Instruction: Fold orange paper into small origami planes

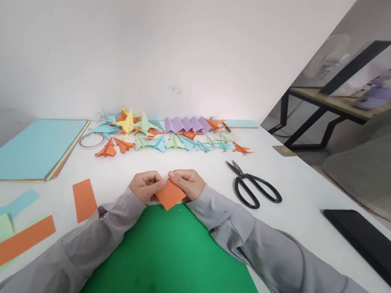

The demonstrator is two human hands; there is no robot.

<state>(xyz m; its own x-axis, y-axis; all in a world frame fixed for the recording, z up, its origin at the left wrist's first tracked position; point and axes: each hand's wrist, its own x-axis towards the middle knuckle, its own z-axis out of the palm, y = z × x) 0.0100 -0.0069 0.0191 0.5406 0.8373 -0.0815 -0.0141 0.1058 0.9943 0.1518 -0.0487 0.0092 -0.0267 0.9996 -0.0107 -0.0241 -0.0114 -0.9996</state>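
A small piece of orange paper (169, 196) is pinched between my two hands, just above the far edge of a green sheet (156, 269). My left hand (146, 186) grips its left upper side with thumb and curled fingers. On the opposite side, my right hand (189, 183) has its thumb on the paper's upper corner, the fingers bent behind. The far edge of the green sheet is partly hidden by the hands. To the right lie black-handled scissors (255, 184), blades slightly apart and pointing away from me.
Folded paper shapes (164, 139) in several colours line the wall side of the white table. A stack of coloured paper (26, 151) and a tape roll (92, 139) lie back left. Orange strips (85, 200) are at left, a black flat object (375, 246) at right.
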